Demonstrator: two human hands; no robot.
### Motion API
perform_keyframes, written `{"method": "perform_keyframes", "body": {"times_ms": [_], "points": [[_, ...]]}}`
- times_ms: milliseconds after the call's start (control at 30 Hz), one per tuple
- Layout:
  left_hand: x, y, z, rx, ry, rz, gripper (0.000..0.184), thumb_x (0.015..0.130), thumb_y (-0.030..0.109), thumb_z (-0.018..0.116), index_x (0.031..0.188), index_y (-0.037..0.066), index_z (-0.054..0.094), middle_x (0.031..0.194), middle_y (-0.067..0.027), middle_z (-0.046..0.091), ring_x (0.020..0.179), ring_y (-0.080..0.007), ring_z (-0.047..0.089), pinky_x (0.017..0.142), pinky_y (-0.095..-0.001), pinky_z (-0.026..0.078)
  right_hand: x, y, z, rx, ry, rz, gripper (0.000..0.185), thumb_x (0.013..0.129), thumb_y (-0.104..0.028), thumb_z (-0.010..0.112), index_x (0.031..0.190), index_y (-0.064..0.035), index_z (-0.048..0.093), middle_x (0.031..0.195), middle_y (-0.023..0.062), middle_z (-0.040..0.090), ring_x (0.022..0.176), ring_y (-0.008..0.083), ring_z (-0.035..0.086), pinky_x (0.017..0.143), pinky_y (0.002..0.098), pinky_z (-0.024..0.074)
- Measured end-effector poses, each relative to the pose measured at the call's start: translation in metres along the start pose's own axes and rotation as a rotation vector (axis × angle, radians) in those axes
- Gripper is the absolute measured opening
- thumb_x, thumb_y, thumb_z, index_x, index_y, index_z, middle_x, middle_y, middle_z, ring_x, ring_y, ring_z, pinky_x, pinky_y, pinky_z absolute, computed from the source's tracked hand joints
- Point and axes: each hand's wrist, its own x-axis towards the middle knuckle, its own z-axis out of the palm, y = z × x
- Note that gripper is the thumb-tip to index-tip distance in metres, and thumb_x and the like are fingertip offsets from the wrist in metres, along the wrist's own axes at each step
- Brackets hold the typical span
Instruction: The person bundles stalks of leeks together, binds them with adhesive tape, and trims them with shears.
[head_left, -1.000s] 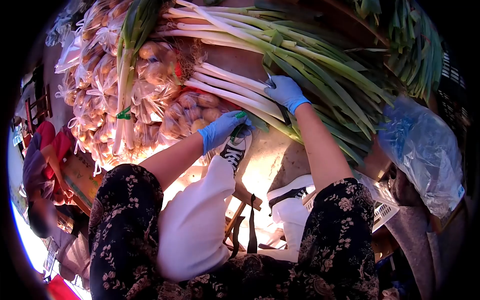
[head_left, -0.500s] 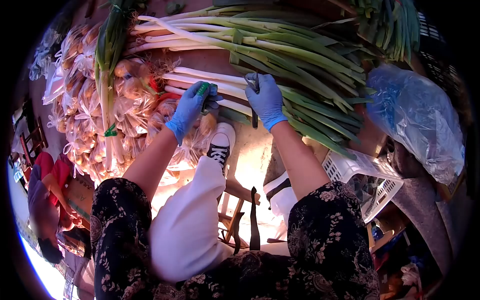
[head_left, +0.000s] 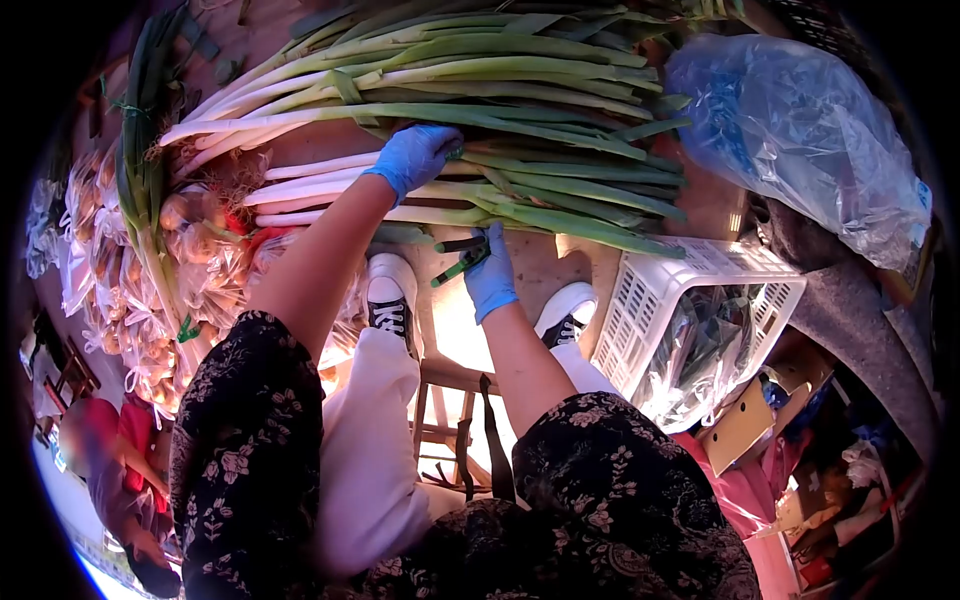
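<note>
Long green onions with white stalks and green leaves lie in two bundles across the ground. My left hand, in a blue glove, reaches over the nearer bundle with its fingers curled together. A bit of green shows at its fingertips, but what they hold is mostly hidden. Just below that bundle is my right hand, gloved too. Its fingers are closed around a dark two-pronged tool with some green on it, its prongs pointing left. The upper bundle has a leaf wrapped around it.
Bagged onions are piled at left, with an upright tied bunch of green onions over them. A white crate stands right of my feet, below a large clear plastic bag. Another person is at lower left.
My view has shifted, so the onions appear further left. My hands have moved apart: the left is now over the nearer bundle, the right lower, with its tool turned sideways.
</note>
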Motion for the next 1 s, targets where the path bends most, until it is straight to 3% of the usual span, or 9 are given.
{"method": "perform_keyframes", "body": {"times_ms": [100,333,367,600,667,767,867,933,1000], "points": [[0.004,-0.002,0.004,0.030,-0.148,-0.103,0.020,0.083,0.024,0.053,0.093,0.009,0.061,0.088,-0.0144,0.061,0.082,-0.0327,0.057,0.073,-0.0376,0.046,-0.007,-0.003,0.003,0.074,-0.094,0.055,0.038,0.081,-0.038,0.059,0.106,-0.0109,0.052,0.101,0.0029,0.056,0.060,0.0114,0.043,0.056,0.0265,0.0382],[0.018,-0.018,0.013,-0.256,-0.532,-0.401,0.032,0.089,0.031,0.048,0.111,0.008,0.053,0.097,-0.0129,0.060,0.091,-0.0262,0.056,0.081,-0.0329,0.043,-0.005,-0.019,0.017,0.184,-0.347,0.201,0.045,0.075,-0.042,0.064,0.103,-0.0097,0.051,0.084,0.0014,0.055,0.062,0.0143,0.047,0.059,0.0287,0.0398],[0.013,-0.020,0.013,-0.143,-0.506,-0.162,0.032,0.090,0.030,0.045,0.111,0.007,0.050,0.097,-0.0129,0.059,0.090,-0.0282,0.055,0.081,-0.0331,0.042,0.003,-0.019,0.024,0.210,-0.370,0.207,0.045,0.075,-0.042,0.065,0.102,-0.0097,0.051,0.082,0.0019,0.055,0.061,0.0146,0.047,0.059,0.0295,0.0404],[-0.007,0.052,-0.047,-0.298,-0.306,-0.173,0.014,0.089,0.015,0.046,0.092,0.002,0.048,0.078,-0.0130,0.050,0.068,-0.0240,0.045,0.068,-0.0303,0.041,-0.032,-0.029,0.060,0.073,-0.539,0.046,0.045,0.070,-0.041,0.070,0.091,-0.0057,0.053,0.068,0.0030,0.051,0.062,0.0145,0.049,0.063,0.0310,0.0408],[-0.015,0.072,-0.069,-0.284,-0.264,-0.016,0.009,0.086,0.012,0.047,0.088,0.003,0.047,0.078,-0.0150,0.048,0.074,-0.0338,0.047,0.069,-0.0352,0.041,-0.059,-0.031,0.065,0.040,-0.605,0.014,0.043,0.068,-0.037,0.073,0.090,-0.0058,0.052,0.069,0.0034,0.052,0.059,0.0146,0.049,0.060,0.0311,0.0411],[-0.023,0.108,-0.101,-0.317,-0.220,-0.007,0.005,0.086,0.008,0.045,0.087,0.003,0.046,0.078,-0.0141,0.045,0.076,-0.0315,0.046,0.070,-0.0330,0.040,-0.100,-0.050,0.084,-0.104,-0.646,-0.127,0.029,0.067,-0.024,0.074,0.074,-0.0065,0.052,0.065,0.0044,0.051,0.054,0.0160,0.049,0.053,0.0290,0.0412],[-0.015,0.146,-0.127,-0.348,-0.088,-0.024,0.005,0.086,0.008,0.045,0.087,0.003,0.046,0.079,-0.0137,0.045,0.074,-0.0309,0.046,0.070,-0.0320,0.040,-0.129,-0.091,0.108,-0.411,-0.603,-0.319,0.047,0.065,-0.034,0.075,0.092,-0.0029,0.052,0.067,0.0046,0.051,0.050,0.0144,0.048,0.047,0.0283,0.0412],[-0.005,0.170,-0.140,-0.409,0.044,-0.036,0.008,0.088,0.010,0.046,0.090,0.003,0.047,0.075,-0.0165,0.049,0.067,-0.0314,0.046,0.064,-0.0324,0.041,-0.164,-0.132,0.148,-0.421,-0.546,-0.384,0.038,0.065,-0.025,0.077,0.086,-0.0038,0.055,0.065,0.0031,0.053,0.050,0.0121,0.049,0.046,0.0244,0.0420],[0.007,0.187,-0.145,-0.423,0.197,-0.016,0.009,0.088,0.011,0.047,0.092,0.003,0.048,0.073,-0.0184,0.051,0.063,-0.0320,0.046,0.061,-0.0329,0.042,-0.184,-0.171,0.177,-0.615,-0.519,-0.458,0.043,0.065,-0.030,0.077,0.090,-0.0041,0.055,0.066,0.0026,0.054,0.047,0.0115,0.049,0.044,0.0236,0.0417]]}}
